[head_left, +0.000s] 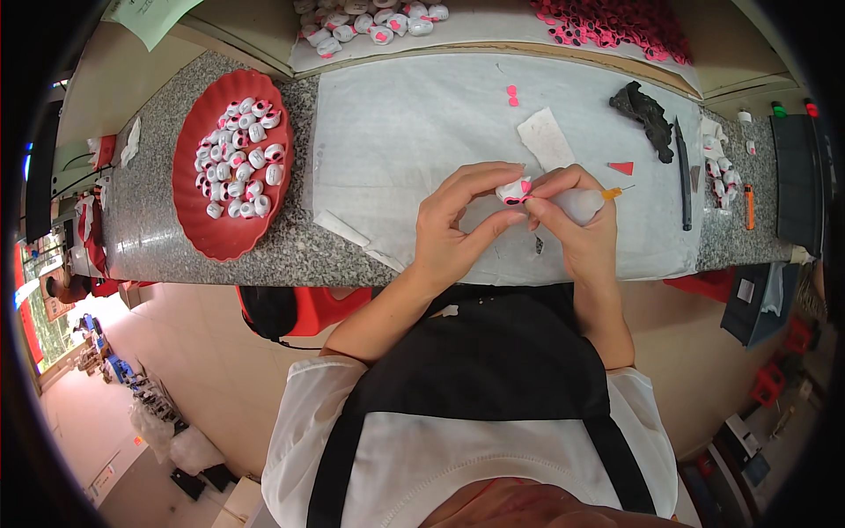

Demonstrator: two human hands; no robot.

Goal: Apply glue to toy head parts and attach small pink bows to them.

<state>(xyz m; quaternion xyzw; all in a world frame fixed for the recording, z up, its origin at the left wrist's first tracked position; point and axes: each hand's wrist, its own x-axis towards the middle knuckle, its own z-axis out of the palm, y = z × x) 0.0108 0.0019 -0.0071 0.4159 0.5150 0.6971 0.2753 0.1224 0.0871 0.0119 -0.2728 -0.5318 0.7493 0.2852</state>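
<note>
Between the fingertips of my left hand (pixel 447 222) is a small white toy head (pixel 510 189) with pink and black parts on it. My right hand (pixel 584 239) has a thumb and fingertip pinched at the toy head's pink edge. That same hand also keeps hold of a translucent squeeze bottle (pixel 582 207) with an orange needle tip, which points away to the right. Both hands are over a white sheet (pixel 387 132) on the bench. A pink cut-out piece (pixel 512 95) lies farther back on the sheet.
At left stands a red scalloped tray (pixel 195 189) of finished-looking toy heads. White heads (pixel 352 22) and pink pieces (pixel 616 31) fill the back shelf. A folded tissue (pixel 546 139), crumpled black material (pixel 645 119), a dark knife-like tool (pixel 683 180) and a red scrap (pixel 621 167) lie around the right side.
</note>
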